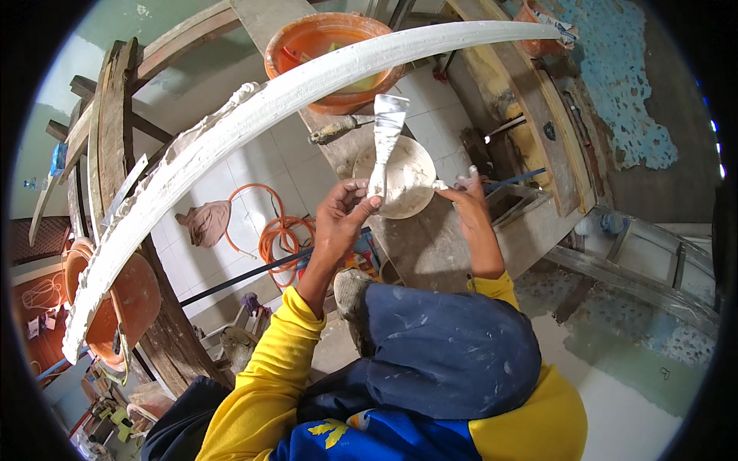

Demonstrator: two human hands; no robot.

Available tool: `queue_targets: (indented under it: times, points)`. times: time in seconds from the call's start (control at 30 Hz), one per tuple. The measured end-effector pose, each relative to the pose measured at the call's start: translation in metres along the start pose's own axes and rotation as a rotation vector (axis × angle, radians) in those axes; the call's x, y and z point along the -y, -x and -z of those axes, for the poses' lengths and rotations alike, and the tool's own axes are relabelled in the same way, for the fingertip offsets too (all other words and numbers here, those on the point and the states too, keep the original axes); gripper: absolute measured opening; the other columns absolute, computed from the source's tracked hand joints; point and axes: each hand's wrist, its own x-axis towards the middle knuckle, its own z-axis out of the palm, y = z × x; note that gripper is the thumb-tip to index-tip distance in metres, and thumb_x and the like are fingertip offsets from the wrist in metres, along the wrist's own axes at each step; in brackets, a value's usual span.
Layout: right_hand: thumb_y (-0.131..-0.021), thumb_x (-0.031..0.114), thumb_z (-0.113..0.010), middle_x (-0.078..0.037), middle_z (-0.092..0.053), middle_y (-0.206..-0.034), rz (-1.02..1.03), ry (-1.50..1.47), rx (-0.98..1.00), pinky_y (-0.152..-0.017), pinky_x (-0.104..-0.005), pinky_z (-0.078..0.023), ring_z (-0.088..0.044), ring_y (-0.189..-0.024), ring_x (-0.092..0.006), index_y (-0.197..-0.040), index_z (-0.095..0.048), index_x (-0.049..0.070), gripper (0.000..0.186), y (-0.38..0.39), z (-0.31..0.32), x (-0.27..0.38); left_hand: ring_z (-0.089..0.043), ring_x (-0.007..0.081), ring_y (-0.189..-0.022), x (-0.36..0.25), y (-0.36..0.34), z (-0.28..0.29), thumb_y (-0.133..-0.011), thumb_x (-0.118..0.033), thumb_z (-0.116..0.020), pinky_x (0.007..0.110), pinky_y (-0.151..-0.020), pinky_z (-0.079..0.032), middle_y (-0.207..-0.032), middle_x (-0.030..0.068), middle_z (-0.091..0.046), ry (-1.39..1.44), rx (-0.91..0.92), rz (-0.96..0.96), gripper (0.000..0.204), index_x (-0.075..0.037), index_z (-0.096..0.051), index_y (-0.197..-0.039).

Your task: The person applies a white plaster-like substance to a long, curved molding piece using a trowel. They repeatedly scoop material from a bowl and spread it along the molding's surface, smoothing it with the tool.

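White paste smears the scraper (389, 127) I see gripped by its handle in the left hand (342, 209), its blade pointing away from the body and showing in front of the bowl (422, 202) of paste (403, 177). The right hand (471, 206) is open at the bowl's right side, thumb and fingers apart with paste on their tips, though I cannot tell whether the thumb touches the rim. Beyond the bowl I make out a worn-handled tool (328, 133) on the plank (411, 250), an orange basin (350, 102) and a long white strip (300, 81).
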Motion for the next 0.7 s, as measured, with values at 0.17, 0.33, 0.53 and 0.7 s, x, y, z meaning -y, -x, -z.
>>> queue_targets:
  times: [0.17,0.33,0.53,0.7]
  points:
    - [-0.067,0.002,-0.087,-0.028,-0.031,-0.159,-0.036,-0.133,0.109,-0.121,-0.0414,-0.025,-0.032,-0.149,-0.0338,-0.16,-0.009,-0.005,0.122,-0.019,-0.012,-0.038,-0.067,0.0135,-0.101,0.002,0.0,0.0,-0.095,-0.005,-0.073,0.028,-0.091,-0.055,-0.113,0.0087,-0.072,0.017,-0.02,0.029,0.031,0.0,-0.06,-0.123]
    - [-0.066,0.003,-0.087,-0.027,-0.035,-0.157,0.005,-0.002,0.11,-0.123,-0.042,-0.022,-0.032,-0.149,-0.0351,-0.16,-0.006,-0.005,0.124,-0.013,-0.014,-0.034,-0.066,0.0132,-0.102,0.012,-0.002,0.006,-0.096,-0.006,-0.073,0.028,-0.092,-0.053,-0.113,0.0082,-0.072,0.036,-0.044,0.01,0.031,0.0,-0.06,-0.123]
    - [-0.077,0.007,-0.083,-0.002,-0.059,-0.113,-0.511,-0.128,0.042,-0.081,-0.0295,-0.039,-0.051,-0.096,-0.0153,-0.121,-0.06,0.01,0.05,-0.016,-0.007,-0.04,-0.066,0.0126,-0.1,0.014,-0.005,0.002,-0.096,-0.006,-0.073,0.028,-0.09,-0.053,-0.111,0.0078,-0.072,0.027,-0.056,0.017,0.03,0.001,-0.06,-0.122]
    - [-0.08,0.007,-0.079,0.0,-0.054,-0.096,-0.696,-0.554,-0.201,-0.068,-0.0275,-0.039,-0.047,-0.081,-0.0131,-0.102,-0.062,0.012,0.027,-0.021,-0.022,-0.029,-0.066,0.0122,-0.099,0.011,-0.009,0.0,-0.096,-0.006,-0.073,0.028,-0.09,-0.053,-0.11,0.0077,-0.072,0.027,-0.054,0.014,0.03,0.001,-0.06,-0.122]
